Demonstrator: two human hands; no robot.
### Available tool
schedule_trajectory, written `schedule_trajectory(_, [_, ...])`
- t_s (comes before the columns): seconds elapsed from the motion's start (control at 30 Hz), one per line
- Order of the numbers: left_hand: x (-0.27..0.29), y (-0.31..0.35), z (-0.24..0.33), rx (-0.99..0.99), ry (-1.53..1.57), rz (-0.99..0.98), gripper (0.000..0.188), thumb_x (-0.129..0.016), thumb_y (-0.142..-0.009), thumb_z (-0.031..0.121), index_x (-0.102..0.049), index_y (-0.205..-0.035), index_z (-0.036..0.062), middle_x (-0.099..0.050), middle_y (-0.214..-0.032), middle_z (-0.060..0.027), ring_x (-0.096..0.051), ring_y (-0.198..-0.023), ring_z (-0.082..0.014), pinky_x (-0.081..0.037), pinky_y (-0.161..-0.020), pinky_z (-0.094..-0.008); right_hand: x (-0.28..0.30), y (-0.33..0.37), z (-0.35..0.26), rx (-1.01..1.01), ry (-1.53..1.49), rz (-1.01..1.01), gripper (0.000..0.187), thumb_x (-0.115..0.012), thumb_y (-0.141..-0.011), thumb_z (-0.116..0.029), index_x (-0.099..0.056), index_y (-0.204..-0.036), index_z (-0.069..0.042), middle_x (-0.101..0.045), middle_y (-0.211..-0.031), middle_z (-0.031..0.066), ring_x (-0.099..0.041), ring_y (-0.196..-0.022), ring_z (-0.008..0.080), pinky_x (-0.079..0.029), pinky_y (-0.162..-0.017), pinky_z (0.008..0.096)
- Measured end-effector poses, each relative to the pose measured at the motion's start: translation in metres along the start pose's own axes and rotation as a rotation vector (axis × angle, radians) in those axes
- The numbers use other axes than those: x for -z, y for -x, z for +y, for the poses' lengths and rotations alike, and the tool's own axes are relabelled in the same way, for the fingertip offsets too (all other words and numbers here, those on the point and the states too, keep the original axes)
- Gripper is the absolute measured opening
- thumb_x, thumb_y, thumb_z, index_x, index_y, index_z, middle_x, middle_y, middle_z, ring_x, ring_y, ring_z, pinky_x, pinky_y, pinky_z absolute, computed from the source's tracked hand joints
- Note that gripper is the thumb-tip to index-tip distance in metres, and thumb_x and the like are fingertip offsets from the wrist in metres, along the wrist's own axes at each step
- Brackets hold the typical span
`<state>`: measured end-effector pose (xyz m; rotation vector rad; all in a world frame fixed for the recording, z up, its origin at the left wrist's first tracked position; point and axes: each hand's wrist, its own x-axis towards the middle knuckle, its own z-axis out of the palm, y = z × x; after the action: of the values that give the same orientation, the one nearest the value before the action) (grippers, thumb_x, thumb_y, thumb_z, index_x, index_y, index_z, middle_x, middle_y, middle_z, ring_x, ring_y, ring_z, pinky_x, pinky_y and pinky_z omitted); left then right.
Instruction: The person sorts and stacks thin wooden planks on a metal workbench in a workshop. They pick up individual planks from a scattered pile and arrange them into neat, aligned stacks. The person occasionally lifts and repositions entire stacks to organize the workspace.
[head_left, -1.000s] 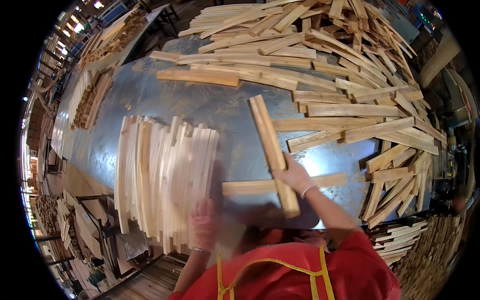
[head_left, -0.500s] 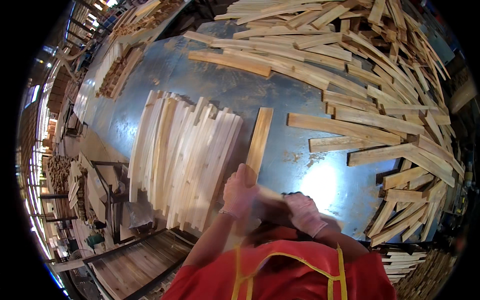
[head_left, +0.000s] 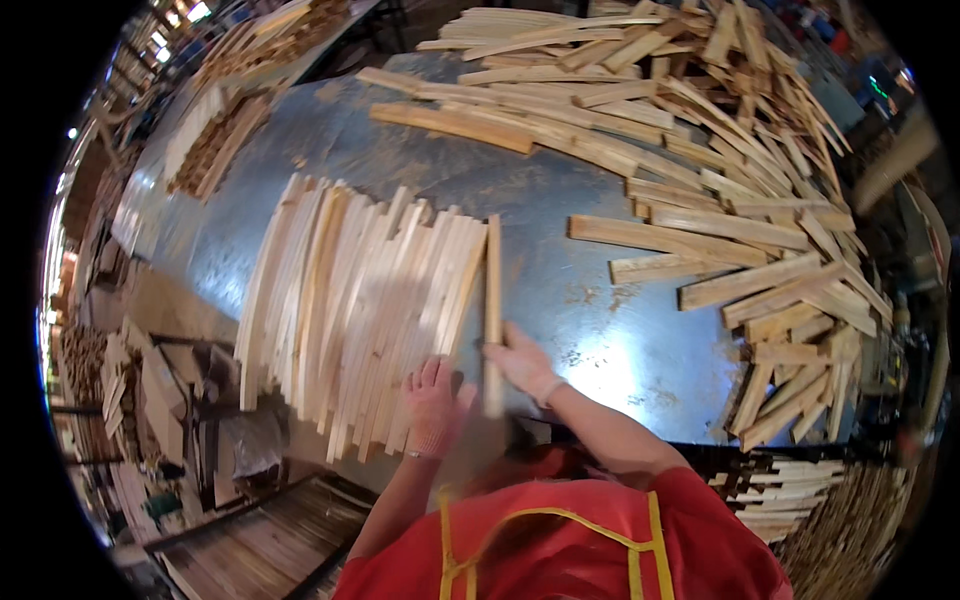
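Far left, loose wood stacks [head_left: 215,130] unchanged. Row of sorted slats [head_left: 350,300] on the metal table [head_left: 600,330]. Left hand [head_left: 432,405], fingers spread, now flat on the row's near end. Single slat [head_left: 492,300], angled half a second ago, now lies straight against the row's right edge, right hand [head_left: 520,362] gripping it. Unsorted pile [head_left: 720,150] right.

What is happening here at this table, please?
A person in a red top stands at a metal table. The right hand holds one wooden slat against the right edge of a neat row of slats. The left hand rests flat on the near end of that row. A loose heap of slats lies on the far and right side.
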<state>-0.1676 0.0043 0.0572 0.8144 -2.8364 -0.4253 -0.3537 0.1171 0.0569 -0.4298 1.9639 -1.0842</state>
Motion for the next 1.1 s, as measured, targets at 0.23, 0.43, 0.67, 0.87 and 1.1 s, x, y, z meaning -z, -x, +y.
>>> schedule_trajectory(0.23, [0.001,0.01,-0.012,0.01,-0.205,-0.082,0.075,-0.081,-0.082,0.029,-0.055,-0.149,0.0057,-0.055,-0.154,-0.018,-0.049,-0.144,-0.0399,-0.038,-0.12,-0.0569,0.06,-0.013,-0.013,0.374,0.103,0.227,0.047,-0.067,-0.091,-0.032,-0.067,-0.131,-0.007,-0.073,-0.116,0.0259,-0.066,-0.117,0.0474,-0.053,-0.101,0.052])
schedule_trajectory(0.43, [0.0,0.004,0.011,-0.061,-0.165,-0.107,0.08,-0.08,-0.084,0.035,-0.052,-0.153,0.0054,-0.053,-0.157,-0.0202,-0.047,-0.147,-0.0437,-0.037,-0.122,-0.06,0.32,0.029,0.104,-0.207,0.455,1.514,0.053,-0.074,-0.085,-0.04,-0.067,-0.119,0.0,-0.068,-0.118,0.0248,-0.063,-0.115,0.0444,-0.052,-0.099,0.0555])
schedule_trajectory(0.67, [-0.035,-0.03,0.133,-0.357,-0.028,-0.268,0.078,-0.081,-0.081,0.035,-0.057,-0.149,0.0062,-0.054,-0.155,-0.0181,-0.049,-0.145,-0.0404,-0.038,-0.119,-0.0558,0.307,0.028,0.15,-0.389,0.543,1.288,0.08,-0.076,-0.087,-0.041,-0.049,-0.155,-0.009,-0.048,-0.156,0.0215,-0.044,-0.145,0.0499,-0.041,-0.118,0.058])
schedule_trajectory(0.87, [-0.065,-0.071,0.23,-0.528,0.139,-0.348,0.077,-0.081,-0.08,0.035,-0.057,-0.147,0.0051,-0.055,-0.149,-0.016,-0.05,-0.142,-0.0388,-0.041,-0.116,-0.0552,0.214,0.095,0.151,0.174,0.273,0.534,0.052,-0.064,-0.092,-0.016,-0.061,-0.144,-0.01,-0.056,-0.151,0.0283,-0.057,-0.135,0.0495,-0.048,-0.115,0.055])
schedule_trajectory(1.1, [-0.074,-0.089,0.26,-0.534,0.136,-0.324,0.077,-0.082,-0.08,0.033,-0.057,-0.147,0.0049,-0.055,-0.149,-0.016,-0.052,-0.141,-0.0379,-0.042,-0.115,-0.0545,0.456,0.076,0.146,-0.138,-0.115,1.587,0.073,-0.074,-0.092,-0.026,-0.045,-0.152,0.005,-0.06,-0.146,0.0337,-0.059,-0.132,0.0523,-0.047,-0.112,0.0518])
